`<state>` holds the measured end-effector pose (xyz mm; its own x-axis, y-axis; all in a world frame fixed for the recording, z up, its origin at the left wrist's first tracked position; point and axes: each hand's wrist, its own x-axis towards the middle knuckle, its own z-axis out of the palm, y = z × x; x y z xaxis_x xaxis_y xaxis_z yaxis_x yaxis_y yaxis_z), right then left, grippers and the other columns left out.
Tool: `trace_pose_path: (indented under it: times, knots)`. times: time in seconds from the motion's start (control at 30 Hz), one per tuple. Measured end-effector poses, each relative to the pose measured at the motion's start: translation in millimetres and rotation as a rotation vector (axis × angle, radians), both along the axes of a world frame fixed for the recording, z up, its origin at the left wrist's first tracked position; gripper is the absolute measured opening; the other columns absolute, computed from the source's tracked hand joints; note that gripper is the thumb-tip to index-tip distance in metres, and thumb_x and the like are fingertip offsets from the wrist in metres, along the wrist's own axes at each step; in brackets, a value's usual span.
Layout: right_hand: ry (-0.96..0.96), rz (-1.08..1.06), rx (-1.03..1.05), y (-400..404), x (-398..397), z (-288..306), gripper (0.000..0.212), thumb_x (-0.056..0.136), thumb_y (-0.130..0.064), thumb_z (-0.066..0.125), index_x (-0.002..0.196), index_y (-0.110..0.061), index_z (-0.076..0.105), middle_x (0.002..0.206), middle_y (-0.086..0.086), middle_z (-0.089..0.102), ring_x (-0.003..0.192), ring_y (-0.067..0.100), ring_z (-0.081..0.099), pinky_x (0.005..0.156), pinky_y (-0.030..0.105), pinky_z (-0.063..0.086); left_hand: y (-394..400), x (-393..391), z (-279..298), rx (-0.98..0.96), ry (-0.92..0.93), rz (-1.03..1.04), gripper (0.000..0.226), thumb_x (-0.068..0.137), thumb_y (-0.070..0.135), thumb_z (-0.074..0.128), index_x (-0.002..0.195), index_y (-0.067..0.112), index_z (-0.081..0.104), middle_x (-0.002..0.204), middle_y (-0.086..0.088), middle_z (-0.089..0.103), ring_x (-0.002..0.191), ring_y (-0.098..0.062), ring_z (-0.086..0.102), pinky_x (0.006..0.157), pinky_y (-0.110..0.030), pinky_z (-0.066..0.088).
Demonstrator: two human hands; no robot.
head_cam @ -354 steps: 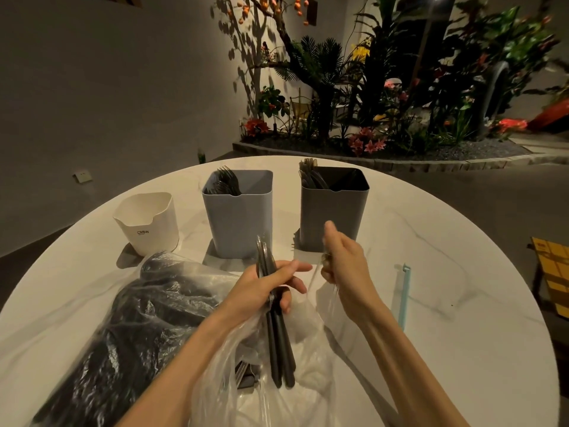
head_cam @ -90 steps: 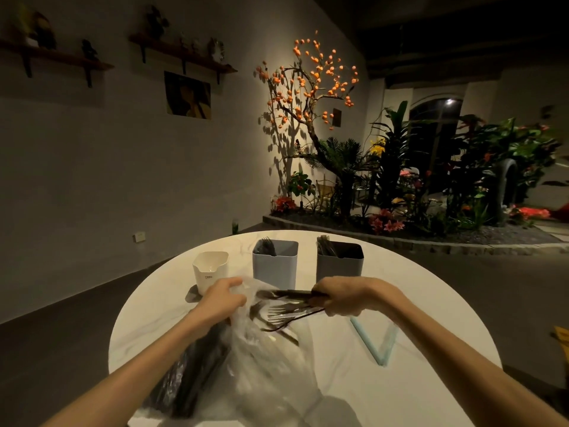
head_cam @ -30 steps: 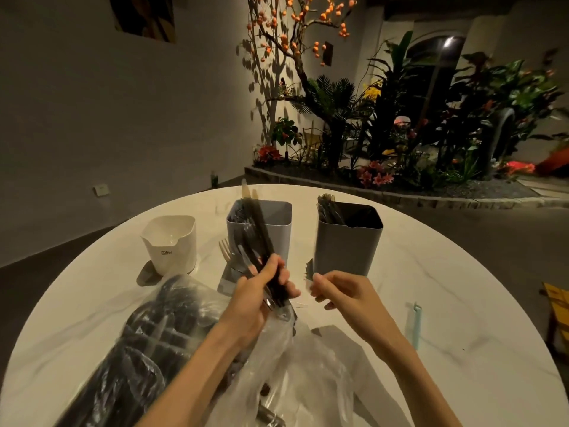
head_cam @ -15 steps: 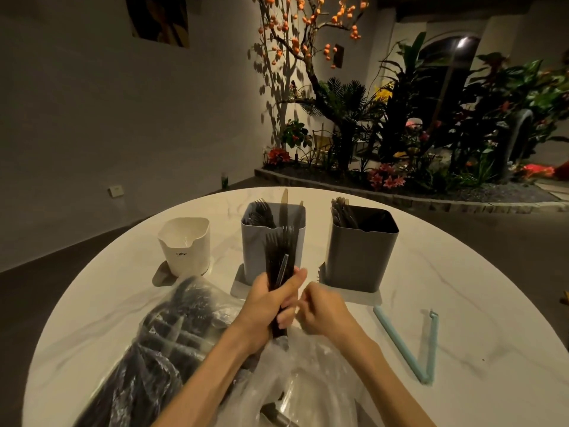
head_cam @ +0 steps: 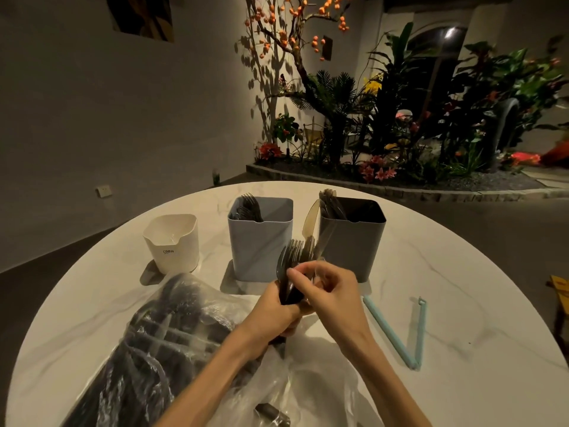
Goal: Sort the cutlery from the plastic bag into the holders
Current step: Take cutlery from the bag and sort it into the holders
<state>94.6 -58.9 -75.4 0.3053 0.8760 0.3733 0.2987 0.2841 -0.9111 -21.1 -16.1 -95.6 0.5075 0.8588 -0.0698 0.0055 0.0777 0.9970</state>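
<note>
Fingers [head_cam: 278,298] of left hand [head_cam: 274,312] grip cutlery [head_cam: 295,260].

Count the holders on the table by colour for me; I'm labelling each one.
White holder: 1
Light blue-grey holder: 1
Dark grey holder: 1
Total: 3

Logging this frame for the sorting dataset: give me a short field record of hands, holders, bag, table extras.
left hand: grips a bundle of dark cutlery, heads up
right hand: fingers pinch at the bundle's top
white holder: leftmost, no cutlery visible inside
blue-grey holder: middle, forks in its left corner
dark grey holder: rightmost, pieces in its left corner
plastic bag: lies near left, dark cutlery inside
clip: light blue, open in a V, right of the hands
table: round, white marble look
</note>
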Motion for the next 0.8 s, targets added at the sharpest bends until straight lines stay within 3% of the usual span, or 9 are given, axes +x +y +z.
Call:
trace_pose_path:
  times: [0.07,0.13,0.2,0.3,0.4,0.53,0.67,0.8]
  knots:
    - [0.057,-0.024,0.023,0.0,5.8,-1.5,0.004,0.086,-0.032,0.077,0.088,-0.029,0.075,0.068,-0.003,0.065,0.073,0.019,0.066,0.075,0.037,0.062,0.3,-0.2,-0.5,-0.012,0.021,-0.018,0.018,0.095,0.006,0.064,0.11,0.007,0.054,0.055,0.002,0.045,0.047,-0.009,0.038,0.044,-0.021,0.033]
    - [0.056,-0.032,0.062,-1.7,10.4,-0.3,0.012,0.083,-0.032,0.08,0.093,-0.031,0.074,0.067,-0.009,0.062,0.069,0.015,0.064,0.072,0.027,0.06,-0.5,0.6,-1.3,-0.015,0.051,-0.039,0.017,0.095,0.01,0.066,0.109,0.007,0.055,0.057,0.001,0.045,0.048,-0.009,0.038,0.045,-0.021,0.034]
    - [-0.047,-0.04,0.067,-2.0,10.4,-0.9,0.015,0.082,-0.031,0.081,0.094,-0.033,0.073,0.07,-0.014,0.064,0.069,0.011,0.063,0.07,0.02,0.057,-1.2,1.9,-3.2,-0.022,0.058,-0.055,0.019,0.094,0.011,0.067,0.108,0.008,0.053,0.056,0.002,0.045,0.047,-0.008,0.039,0.044,-0.021,0.033]
    - [-0.151,-0.083,0.089,0.4,11.3,-5.1,0.013,0.083,-0.029,0.081,0.091,-0.033,0.071,0.072,-0.015,0.064,0.069,0.011,0.063,0.067,0.019,0.056,-1.5,2.5,-3.9,-0.025,0.046,-0.056,0.017,0.093,0.01,0.067,0.1,0.009,0.052,0.056,0.002,0.042,0.047,-0.009,0.036,0.044,-0.023,0.03]
    - [-0.298,-0.119,0.125,0.5,17.3,-7.6,0.011,0.084,-0.037,0.079,0.091,-0.033,0.071,0.076,-0.023,0.065,0.08,0.004,0.064,0.067,0.015,0.052,-1.6,2.0,-4.1,-0.026,0.029,-0.055,0.015,0.094,0.009,0.065,0.093,0.011,0.051,0.056,0.001,0.04,0.047,-0.01,0.035,0.044,-0.023,0.029]
    - [-0.459,-0.168,0.153,0.0,23.2,-10.0,0.017,0.084,-0.044,0.076,0.083,-0.029,0.068,0.073,-0.03,0.059,0.08,-0.005,0.062,0.062,0.01,0.047,-0.5,0.4,-4.2,-0.013,0.001,-0.058,0.011,0.096,0.009,0.062,0.1,0.011,0.052,0.06,0.001,0.044,0.049,-0.01,0.039,0.045,-0.023,0.033]
    - [-0.253,-0.266,0.202,-0.1,39.8,-3.9,0.018,0.083,-0.035,0.077,0.079,-0.023,0.063,0.067,-0.018,0.059,0.068,0.004,0.06,0.055,0.011,0.047,0.7,-1.6,0.6,-0.013,-0.163,-0.113,0.024,0.09,0.028,0.071,0.095,0.009,0.056,0.064,-0.001,0.046,0.047,-0.01,0.037,0.043,-0.021,0.033]
    - [-0.189,-0.241,0.112,-3.2,51.9,-2.4,0.022,0.079,-0.049,0.07,0.081,-0.029,0.064,0.074,-0.015,0.065,0.074,0.005,0.064,0.061,0.012,0.052,4.0,-0.2,1.7,0.004,-0.272,0.041,0.033,0.086,0.04,0.07,0.077,0.01,0.061,0.068,-0.01,0.053,0.043,-0.013,0.034,0.042,-0.023,0.028]
